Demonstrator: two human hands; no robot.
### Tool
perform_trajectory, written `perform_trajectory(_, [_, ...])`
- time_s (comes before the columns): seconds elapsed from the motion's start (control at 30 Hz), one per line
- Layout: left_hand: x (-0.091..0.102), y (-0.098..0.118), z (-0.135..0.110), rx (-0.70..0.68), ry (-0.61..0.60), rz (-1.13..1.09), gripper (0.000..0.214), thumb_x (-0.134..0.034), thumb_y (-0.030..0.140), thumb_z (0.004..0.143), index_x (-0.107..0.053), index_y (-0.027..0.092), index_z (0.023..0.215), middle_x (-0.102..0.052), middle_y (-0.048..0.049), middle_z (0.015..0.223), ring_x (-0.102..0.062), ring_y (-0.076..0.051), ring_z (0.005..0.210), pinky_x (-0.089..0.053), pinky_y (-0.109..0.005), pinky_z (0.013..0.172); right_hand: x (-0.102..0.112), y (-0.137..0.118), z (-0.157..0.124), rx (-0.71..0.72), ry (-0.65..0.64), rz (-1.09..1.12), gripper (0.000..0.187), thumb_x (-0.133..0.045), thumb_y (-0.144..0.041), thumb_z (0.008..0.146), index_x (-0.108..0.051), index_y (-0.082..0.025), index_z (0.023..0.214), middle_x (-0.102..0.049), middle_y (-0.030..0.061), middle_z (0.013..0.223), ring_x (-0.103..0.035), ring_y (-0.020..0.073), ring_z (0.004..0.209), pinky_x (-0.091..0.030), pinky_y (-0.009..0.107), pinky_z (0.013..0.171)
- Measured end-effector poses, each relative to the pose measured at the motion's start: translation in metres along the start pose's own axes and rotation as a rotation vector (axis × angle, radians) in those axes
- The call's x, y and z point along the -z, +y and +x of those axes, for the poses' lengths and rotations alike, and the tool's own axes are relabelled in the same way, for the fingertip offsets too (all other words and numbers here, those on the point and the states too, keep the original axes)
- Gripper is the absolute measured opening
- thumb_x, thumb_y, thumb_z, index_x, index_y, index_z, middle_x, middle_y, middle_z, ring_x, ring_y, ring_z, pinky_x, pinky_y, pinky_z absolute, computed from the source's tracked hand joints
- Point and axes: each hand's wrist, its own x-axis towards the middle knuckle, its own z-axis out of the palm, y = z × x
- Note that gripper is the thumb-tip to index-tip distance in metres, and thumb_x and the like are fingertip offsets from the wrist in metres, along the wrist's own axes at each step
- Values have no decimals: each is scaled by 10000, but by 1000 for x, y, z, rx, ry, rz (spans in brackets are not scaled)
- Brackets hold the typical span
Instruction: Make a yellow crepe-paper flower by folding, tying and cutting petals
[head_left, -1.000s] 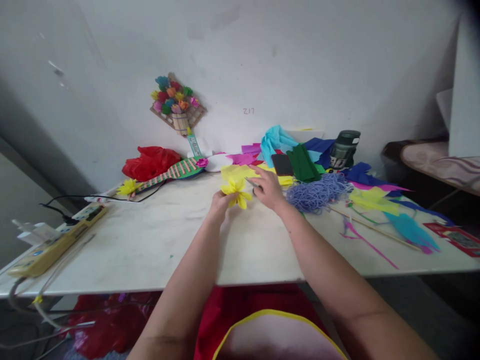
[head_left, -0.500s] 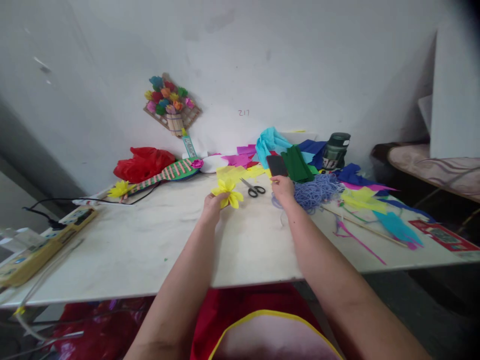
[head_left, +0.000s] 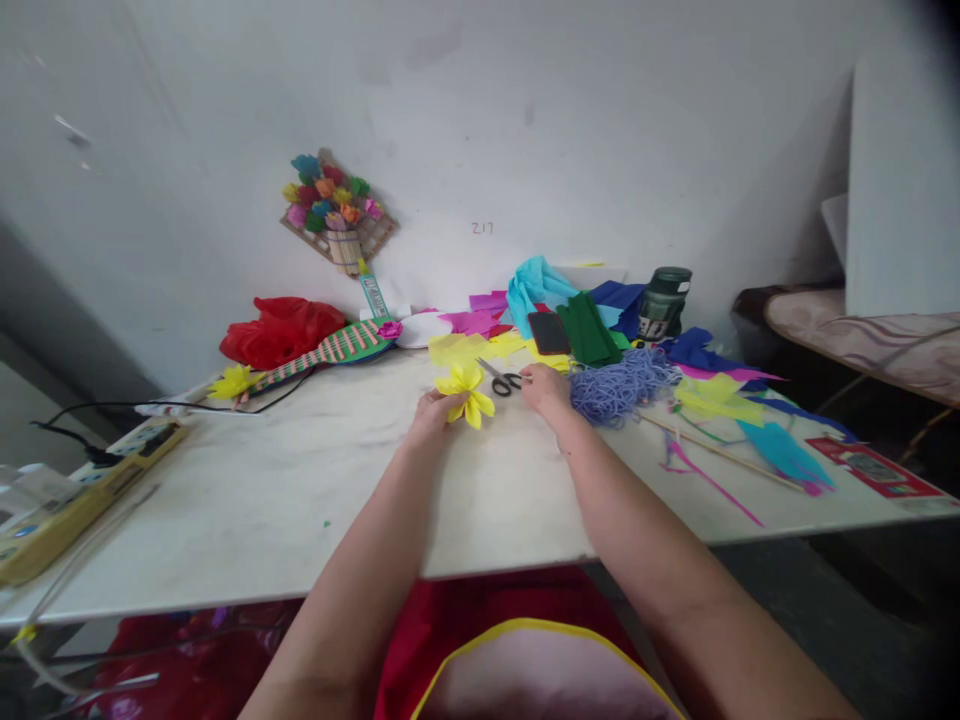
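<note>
My left hand is closed on a yellow paper flower and holds it just above the white table. My right hand hovers to the right of the flower with its fingers curled; what they pinch is too small to name. Black-handled scissors lie on the table between the flower and my right hand. A heap of purple string sits just right of that hand.
Coloured paper sheets, a dark phone and a green jar crowd the back right. A red bag, a striped paddle and another yellow flower lie back left. A power strip sits at the left edge.
My right hand left the scissors on the table, reached right to the purple string heap, then came back beside the flower. The left hand kept hold of the flower.
</note>
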Motion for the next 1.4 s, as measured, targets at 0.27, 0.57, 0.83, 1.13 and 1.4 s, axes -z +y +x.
perform_trajectory(0.27, [-34, -3, 8, 169, -130, 20, 329, -759, 257, 503, -638, 120, 777, -670, -87, 787, -598, -167, 675, -475, -289, 642, 29, -13, 0, -64, 38, 122, 291, -465, -211, 725, -662, -227, 939, -665, 51, 994, -600, 198, 908, -442, 277, 736])
perform_trajectory(0.57, [-103, -10, 0, 303, -447, -3, 396, -753, 298, 558, -629, 165, 910, -654, -86, 940, -612, -194, 750, -507, -341, 656, 120, 14, -17, 3, 26, -123, 221, -482, -232, 730, -692, -210, 795, -682, 73, 825, -613, 205, 792, -424, 277, 683])
perform_trajectory(0.83, [-151, -40, 14, 278, -596, -142, 374, -773, 250, 539, -656, 166, 884, -654, -90, 978, -591, -212, 874, -475, -340, 765, 151, 114, -30, -247, -278, -441, 116, -610, -109, 608, -680, -150, 691, -667, 152, 803, -626, 286, 817, -446, 374, 701])
perform_trajectory(1.13, [-192, -65, 59, 157, -467, -297, 286, -736, 166, 576, -660, 147, 852, -666, -63, 926, -590, -169, 846, -447, -295, 815, 111, 125, -31, -138, -386, -540, 315, -601, -215, 673, -664, -130, 969, -658, 169, 958, -599, 247, 955, -441, 307, 788])
perform_trajectory(1.4, [-186, -58, 57, 169, -368, -292, 331, -679, 140, 635, -625, 168, 961, -657, -60, 957, -586, -183, 899, -471, -297, 792, 113, 117, -30, -79, -386, -569, 307, -575, -165, 699, -652, -107, 990, -642, 194, 989, -592, 251, 968, -431, 307, 804])
